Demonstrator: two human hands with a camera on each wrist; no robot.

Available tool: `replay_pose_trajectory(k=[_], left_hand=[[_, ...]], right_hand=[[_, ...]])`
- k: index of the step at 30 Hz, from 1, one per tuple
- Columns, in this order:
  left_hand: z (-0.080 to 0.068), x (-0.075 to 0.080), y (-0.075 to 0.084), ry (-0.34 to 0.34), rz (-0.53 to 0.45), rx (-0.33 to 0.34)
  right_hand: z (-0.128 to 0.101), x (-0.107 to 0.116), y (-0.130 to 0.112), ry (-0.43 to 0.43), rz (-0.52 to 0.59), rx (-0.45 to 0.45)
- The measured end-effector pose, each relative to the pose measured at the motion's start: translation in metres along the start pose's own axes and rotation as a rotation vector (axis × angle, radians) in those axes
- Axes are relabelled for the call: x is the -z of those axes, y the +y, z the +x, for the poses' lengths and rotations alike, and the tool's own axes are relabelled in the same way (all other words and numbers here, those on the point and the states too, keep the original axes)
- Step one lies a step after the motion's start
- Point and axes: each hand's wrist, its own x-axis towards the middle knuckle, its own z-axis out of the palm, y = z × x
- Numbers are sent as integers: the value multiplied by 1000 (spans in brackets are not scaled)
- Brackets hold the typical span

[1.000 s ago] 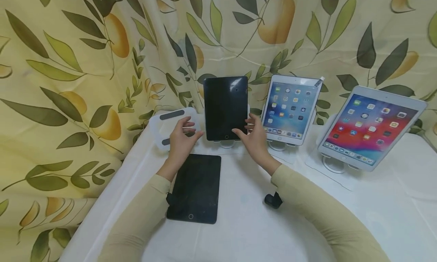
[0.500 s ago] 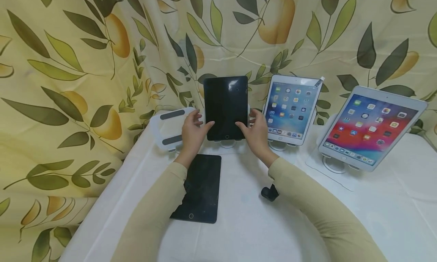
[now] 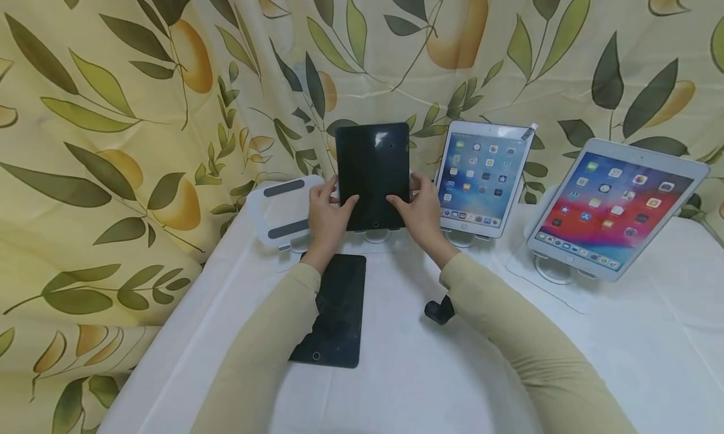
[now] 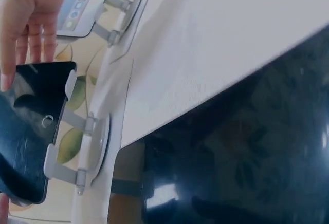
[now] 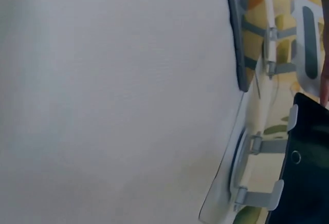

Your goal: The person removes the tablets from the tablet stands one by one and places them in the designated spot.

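A black tablet (image 3: 372, 167) with a dark screen stands upright on a white stand (image 3: 376, 236) at the back of the table. My left hand (image 3: 329, 206) grips its lower left edge, thumb on the glass. My right hand (image 3: 414, 206) grips the lower right edge the same way. In the left wrist view the tablet (image 4: 31, 126) sits in its stand's clips (image 4: 67, 131) with right-hand fingers (image 4: 25, 23) on it. The right wrist view catches the tablet's corner (image 5: 308, 178) and stand (image 5: 252, 183).
A second dark tablet (image 3: 337, 311) lies flat under my left forearm. An empty white stand (image 3: 281, 209) is at the left. Two lit tablets (image 3: 482, 176) (image 3: 613, 208) stand on holders to the right. A leaf-patterned curtain (image 3: 141, 107) hangs behind the white table (image 3: 622, 358).
Both hands moved forward and closed in on the standing black tablet; they now hold its lower edges. The tablet has not visibly shifted.
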Motion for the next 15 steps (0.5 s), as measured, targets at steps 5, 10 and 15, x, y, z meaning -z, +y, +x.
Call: replay_pose_trajectory(k=[5, 10, 15], left_hand=[[-2, -7, 5, 4, 24, 1], [-3, -10, 6, 17, 46, 7], [-3, -10, 2, 24, 59, -3]], right_hand=[[-1, -2, -8, 2, -29, -28], [-3, -7, -17, 5, -68, -66], [-1, -10, -13, 29, -52, -64]])
